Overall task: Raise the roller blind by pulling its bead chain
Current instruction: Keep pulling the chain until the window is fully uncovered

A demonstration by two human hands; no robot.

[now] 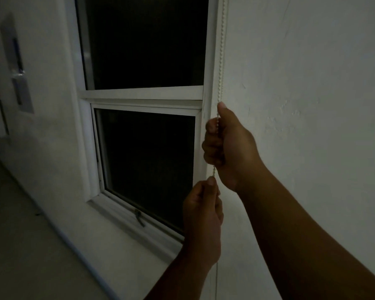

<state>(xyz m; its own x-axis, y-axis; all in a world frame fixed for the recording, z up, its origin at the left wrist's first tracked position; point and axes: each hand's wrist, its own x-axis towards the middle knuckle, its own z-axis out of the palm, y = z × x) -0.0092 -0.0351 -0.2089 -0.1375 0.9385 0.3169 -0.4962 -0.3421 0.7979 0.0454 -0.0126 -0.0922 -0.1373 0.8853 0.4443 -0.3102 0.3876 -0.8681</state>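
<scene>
Dim window (143, 61) | right hand (232, 144), left hand (204, 215) | each grip clamped on bead chain (221, 61)

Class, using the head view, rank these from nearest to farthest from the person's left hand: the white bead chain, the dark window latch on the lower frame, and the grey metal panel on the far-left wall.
1. White bead chain: pinched in the left hand, running up to the right hand.
2. Dark window latch: to its left, on the lower frame.
3. Grey metal panel: far upper left.
</scene>
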